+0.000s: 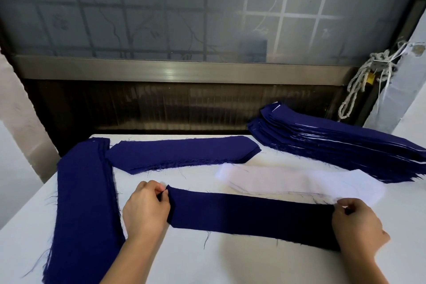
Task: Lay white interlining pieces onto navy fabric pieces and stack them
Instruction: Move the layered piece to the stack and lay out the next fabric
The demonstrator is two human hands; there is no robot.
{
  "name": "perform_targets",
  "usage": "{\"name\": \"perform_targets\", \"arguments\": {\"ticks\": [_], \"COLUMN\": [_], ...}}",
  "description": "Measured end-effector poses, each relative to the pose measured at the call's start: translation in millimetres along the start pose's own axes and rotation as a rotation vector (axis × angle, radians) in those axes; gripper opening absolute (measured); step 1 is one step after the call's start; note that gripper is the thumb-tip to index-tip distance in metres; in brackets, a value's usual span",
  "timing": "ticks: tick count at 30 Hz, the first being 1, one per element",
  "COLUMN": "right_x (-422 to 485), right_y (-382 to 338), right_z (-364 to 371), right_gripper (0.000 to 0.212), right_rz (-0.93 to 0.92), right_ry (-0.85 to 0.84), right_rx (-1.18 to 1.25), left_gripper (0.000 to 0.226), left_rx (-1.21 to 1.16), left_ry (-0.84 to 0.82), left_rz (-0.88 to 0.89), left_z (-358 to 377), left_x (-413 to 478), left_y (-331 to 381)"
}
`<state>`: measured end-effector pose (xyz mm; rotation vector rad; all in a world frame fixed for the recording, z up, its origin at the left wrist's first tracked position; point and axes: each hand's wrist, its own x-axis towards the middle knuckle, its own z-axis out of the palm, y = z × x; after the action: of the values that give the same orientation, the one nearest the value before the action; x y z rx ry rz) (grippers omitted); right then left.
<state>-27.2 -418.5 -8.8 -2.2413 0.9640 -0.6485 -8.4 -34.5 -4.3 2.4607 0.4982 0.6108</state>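
Since white edges show between the navy layers of the tall stack (pixel 334 143) at the far right of the bench (pixel 230 265), much of the pairing is judged done. 2 lots of bare navy, the left pile (pixel 85 203) and the back pile (pixel 182 153), are not yet paired. 1 navy piece (pixel 251 217) is spread flat near the front edge, uncovered, with the white interlining (pixel 276 180) just behind it. Its left end is pinched by the left grip (pixel 147 207) and its far right corner by the right grip (pixel 355 223). Both forearms are stretched in from below, knuckles up.
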Motion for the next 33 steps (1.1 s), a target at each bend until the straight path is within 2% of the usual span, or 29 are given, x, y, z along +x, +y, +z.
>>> {"name": "perform_targets", "arguments": {"ticks": [4,6,8,10,12,14,16,18,26,30,33], "right_x": [-2.9,-6.9,-11.9,-15.9,-20.6,-26.5,-31.0,-32.8,-40.2,-40.5,-38.4], "right_y": [-4.9,-13.4,-26.5,-42.5,-63.3,-84.7,-100.1,-107.5,-115.8,-113.8,-110.7], "right_z": [-0.3,3.4,10.8,21.6,35.3,49.5,64.0,76.4,89.1,90.5,91.5], "right_gripper": [0.017,0.016,0.014,0.013,0.014,0.015,0.013,0.014,0.022,0.025,0.014], "right_rz": [-0.039,-0.16,-0.351,-0.555,-0.708,-0.788,-0.835,-0.865,-0.769,-0.733,-0.719], "right_ry": [0.047,0.125,0.129,0.052,-0.102,-0.279,-0.4,-0.447,-0.395,-0.401,-0.394], "right_rx": [-0.082,-0.179,-0.235,-0.244,-0.155,-0.04,-0.024,-0.099,-0.371,-0.373,-0.273], "left_gripper": [0.012,0.016,0.012,0.013,0.018,0.019,0.02,0.019,0.017,0.017,0.018], "left_rx": [0.023,0.027,0.008,-0.026,-0.064,-0.078,-0.074,-0.068,-0.049,-0.047,-0.037], "left_ry": [0.032,0.044,0.034,0.002,-0.037,-0.077,-0.108,-0.128,-0.176,-0.186,-0.189], "left_rz": [0.044,0.124,0.222,0.271,0.28,0.292,0.314,0.32,0.316,0.308,0.305], "left_z": [0.0,0.2,0.4,0.3,1.1,2.4,3.5,4.0,3.7,3.7,4.1], "left_x": [0.3,-0.8,-2.6,-4.3,-4.7,-4.6,-4.9,-5.3,-5.5,-6.2,-5.6], "left_y": [0.0,1.6,3.9,5.9,5.5,4.0,3.3,3.3,3.5,3.2,2.7]}}
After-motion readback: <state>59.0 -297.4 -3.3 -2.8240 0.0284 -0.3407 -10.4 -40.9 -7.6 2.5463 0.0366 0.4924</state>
